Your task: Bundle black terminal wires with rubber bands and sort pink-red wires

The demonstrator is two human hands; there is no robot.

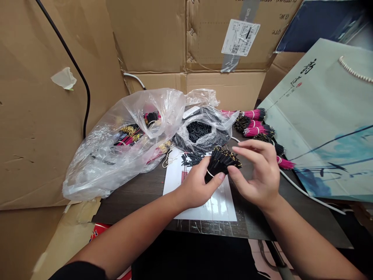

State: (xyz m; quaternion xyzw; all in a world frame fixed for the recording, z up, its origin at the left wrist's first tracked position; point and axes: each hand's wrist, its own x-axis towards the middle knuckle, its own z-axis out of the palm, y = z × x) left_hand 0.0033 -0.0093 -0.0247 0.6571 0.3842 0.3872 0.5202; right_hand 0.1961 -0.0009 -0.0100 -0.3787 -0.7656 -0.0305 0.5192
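Note:
My left hand (pixel 201 184) is wrapped round a bundle of black wires (pixel 223 159) with gold-coloured tips, tied by a white band. The tips fan out up and to the right, above a white sheet (pixel 215 206). Close by on the right, my right hand (pixel 256 171) has its fingers spread, the thumb at the edge of the bundle. Whether the fingertips pinch a single wire cannot be made out. Behind the bundle, loose short black tubes (pixel 192 158) lie on the sheet. An open plastic bag of black tubes (pixel 199 131) stands just beyond.
A large clear plastic bag (pixel 116 171) with pink and black wire bundles sits at left. More tied pink and black bundles (pixel 256 124) lie at right, beside a pale paper bag (pixel 329 128). Cardboard (pixel 151 39) walls the back. A white cable (pixel 309 196) crosses the right side.

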